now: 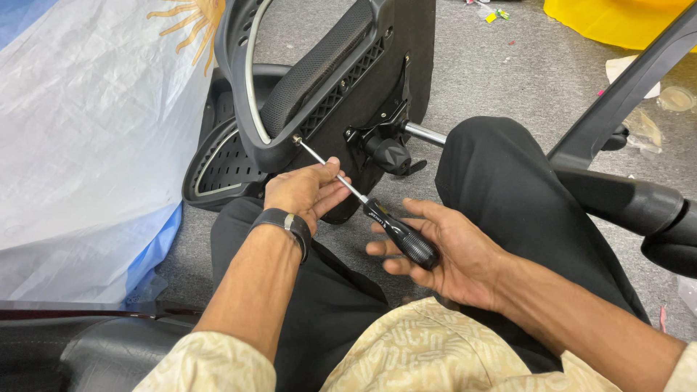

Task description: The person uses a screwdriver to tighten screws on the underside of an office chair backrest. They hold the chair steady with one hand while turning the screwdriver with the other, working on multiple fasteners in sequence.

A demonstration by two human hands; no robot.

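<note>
On the grey carpet floor (494, 72), between the person's knees, lies an upturned black office chair seat (341, 65) with its mesh armrest (312, 65) and metal post (425, 133). A white and pale blue cloth (87, 145) covers the floor to the left. A screwdriver (370, 207) runs from a screw (296, 139) on the chair frame down to the hands. The right hand (450, 254) wraps its grip around the black handle. The left hand (305, 190), with a dark wristband (284, 221), pinches the steel shaft between thumb and fingertips.
</note>
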